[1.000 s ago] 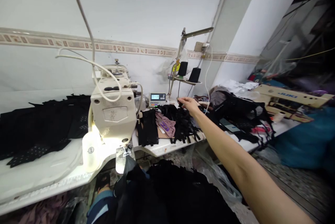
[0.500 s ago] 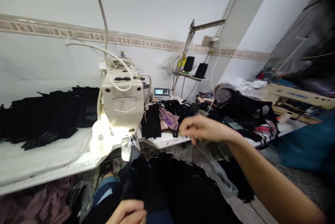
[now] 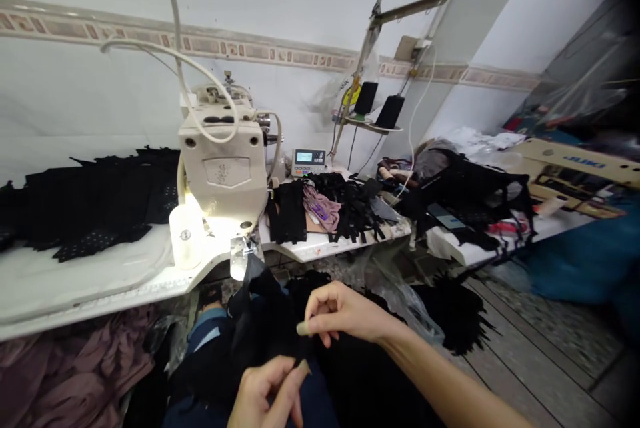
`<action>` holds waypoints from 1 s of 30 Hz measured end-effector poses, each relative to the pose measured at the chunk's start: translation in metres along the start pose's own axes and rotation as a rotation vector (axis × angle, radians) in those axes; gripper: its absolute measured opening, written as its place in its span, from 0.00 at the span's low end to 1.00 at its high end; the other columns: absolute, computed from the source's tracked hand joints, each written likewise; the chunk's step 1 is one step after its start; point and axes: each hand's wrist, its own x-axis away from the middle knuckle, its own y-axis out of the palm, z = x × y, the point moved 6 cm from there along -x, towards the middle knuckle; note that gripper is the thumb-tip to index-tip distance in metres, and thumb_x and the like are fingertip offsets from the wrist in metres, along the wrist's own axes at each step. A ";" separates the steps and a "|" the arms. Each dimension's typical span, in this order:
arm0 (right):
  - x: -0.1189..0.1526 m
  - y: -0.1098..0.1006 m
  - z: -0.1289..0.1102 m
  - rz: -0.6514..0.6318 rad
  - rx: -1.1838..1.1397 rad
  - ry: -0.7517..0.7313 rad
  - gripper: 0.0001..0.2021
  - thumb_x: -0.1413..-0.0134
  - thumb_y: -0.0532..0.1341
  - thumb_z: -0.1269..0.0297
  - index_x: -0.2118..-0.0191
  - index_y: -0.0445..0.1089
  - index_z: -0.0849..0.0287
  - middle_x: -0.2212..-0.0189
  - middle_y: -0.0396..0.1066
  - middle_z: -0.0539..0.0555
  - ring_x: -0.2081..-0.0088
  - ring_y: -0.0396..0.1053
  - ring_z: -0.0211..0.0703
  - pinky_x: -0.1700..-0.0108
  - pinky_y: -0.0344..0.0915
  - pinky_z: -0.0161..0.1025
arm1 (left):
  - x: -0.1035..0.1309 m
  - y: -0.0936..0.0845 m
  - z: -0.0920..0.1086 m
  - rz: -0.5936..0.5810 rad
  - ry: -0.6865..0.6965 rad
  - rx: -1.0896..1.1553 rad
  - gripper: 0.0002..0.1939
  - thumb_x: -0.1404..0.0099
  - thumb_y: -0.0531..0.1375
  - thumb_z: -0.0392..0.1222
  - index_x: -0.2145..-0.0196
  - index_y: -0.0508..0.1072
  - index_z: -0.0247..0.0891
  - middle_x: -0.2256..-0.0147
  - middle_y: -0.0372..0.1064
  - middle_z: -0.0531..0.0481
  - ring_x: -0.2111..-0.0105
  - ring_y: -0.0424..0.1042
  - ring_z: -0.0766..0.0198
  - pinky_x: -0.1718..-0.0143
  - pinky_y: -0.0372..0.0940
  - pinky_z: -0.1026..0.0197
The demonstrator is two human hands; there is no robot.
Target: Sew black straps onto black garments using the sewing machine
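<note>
Low in the head view, my left hand (image 3: 270, 393) is closed, thumb and forefinger pinched together. Just above it and to the right is my right hand (image 3: 340, 313), also pinched, the other fingers curled. A tan tip shows at the fingers of each hand; what they pinch, if anything, is too small to make out. Both hands are over black fabric (image 3: 270, 321) spread across my lap. A strip of that fabric rises to the presser foot of the lit, cream sewing machine (image 3: 225, 168), in front and to the left.
Black cut pieces (image 3: 100, 201) lie on the machine table (image 3: 120, 295) at left. Right of the machine are a control panel (image 3: 309, 161), black straps with a mauve cloth (image 3: 324, 208), and black thread cones (image 3: 389, 112). A phone (image 3: 445, 217) and second machine (image 3: 585, 171) are farther right.
My right hand has come down and left from beside the table edge to close by my left hand. My left hand has shifted slightly right. The camera view has tilted slightly downward.
</note>
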 end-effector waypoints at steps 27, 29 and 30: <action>-0.024 0.058 0.000 0.037 -0.088 -0.044 0.20 0.54 0.80 0.49 0.69 0.79 0.60 0.80 0.73 0.47 0.83 0.67 0.35 0.79 0.57 0.32 | -0.028 -0.084 0.078 0.733 0.693 -1.082 0.18 0.25 0.63 0.37 0.40 0.74 0.34 0.48 0.78 0.37 0.45 0.76 0.48 0.41 0.68 0.45; -0.034 0.045 -0.023 0.144 -0.057 -0.153 0.19 0.49 0.78 0.48 0.67 0.79 0.59 0.80 0.72 0.47 0.83 0.67 0.35 0.78 0.57 0.33 | -0.028 -0.090 0.076 0.697 0.734 -1.031 0.18 0.25 0.63 0.37 0.40 0.74 0.34 0.48 0.78 0.37 0.46 0.76 0.48 0.41 0.69 0.45; -0.041 0.039 -0.033 0.197 -0.038 -0.205 0.18 0.47 0.77 0.47 0.66 0.80 0.58 0.79 0.73 0.47 0.82 0.66 0.35 0.78 0.57 0.33 | -0.028 -0.092 0.076 0.702 0.743 -1.010 0.19 0.26 0.63 0.37 0.39 0.73 0.34 0.49 0.78 0.37 0.46 0.77 0.49 0.41 0.70 0.46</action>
